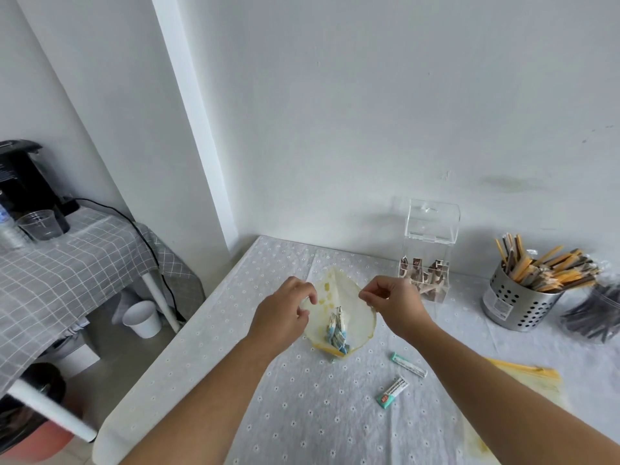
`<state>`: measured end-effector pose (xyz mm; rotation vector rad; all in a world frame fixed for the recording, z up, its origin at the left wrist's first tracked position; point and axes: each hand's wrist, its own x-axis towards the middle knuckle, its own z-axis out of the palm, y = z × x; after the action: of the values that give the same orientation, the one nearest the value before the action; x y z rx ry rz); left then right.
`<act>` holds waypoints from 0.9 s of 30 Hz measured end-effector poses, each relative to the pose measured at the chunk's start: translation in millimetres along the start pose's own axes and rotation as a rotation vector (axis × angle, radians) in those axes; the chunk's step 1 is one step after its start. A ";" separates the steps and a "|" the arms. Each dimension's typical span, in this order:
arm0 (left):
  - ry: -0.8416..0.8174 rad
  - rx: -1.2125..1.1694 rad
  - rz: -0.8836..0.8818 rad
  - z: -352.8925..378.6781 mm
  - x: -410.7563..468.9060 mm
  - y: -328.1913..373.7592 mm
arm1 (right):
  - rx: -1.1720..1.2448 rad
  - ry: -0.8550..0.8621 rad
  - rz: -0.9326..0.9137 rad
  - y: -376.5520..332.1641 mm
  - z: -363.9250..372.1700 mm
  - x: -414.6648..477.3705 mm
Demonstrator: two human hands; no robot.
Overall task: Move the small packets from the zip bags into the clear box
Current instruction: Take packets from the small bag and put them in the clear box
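Two hands, apart: my left hand (285, 313) and right hand (392, 303) each pinch one lip of one bag (355, 310), spreading its mouth. Inside is a clump of packets (337, 333); I cannot count them. Two lie loose on the tabletop (302, 414): far packet (408, 365), near packet (392, 392). One box (427, 256) stands at the rear, lid raised. A second bag (526, 372) lies flat at right.

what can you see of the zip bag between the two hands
The zip bag is thin, translucent plastic with faint yellow spots and a yellow strip at its lower end. It is spread wide: the left hand pinches its left edge, the right hand its right edge. Blue-and-white packets bunch at the lower end, on or just above the white tablecloth.
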<state>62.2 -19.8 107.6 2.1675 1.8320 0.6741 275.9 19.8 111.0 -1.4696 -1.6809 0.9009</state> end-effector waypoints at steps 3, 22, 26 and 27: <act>-0.076 -0.050 -0.059 8.0 -7.2 2.0 | 0.002 0.033 0.002 1.1 1.8 -1.1; -0.217 -0.185 0.005 10.0 10.7 16.8 | -0.347 0.162 -0.362 14.6 -2.9 -25.9; -0.272 -0.149 0.033 10.7 5.3 19.6 | -0.593 -0.316 -0.375 0.4 21.8 -16.7; -0.284 -0.143 0.032 10.5 3.3 19.0 | -0.719 -0.443 -0.323 -0.9 29.0 -12.3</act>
<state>84.1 -19.0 107.7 2.0806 1.5595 0.4597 251.5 6.1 96.4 -1.4118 -2.6763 0.4711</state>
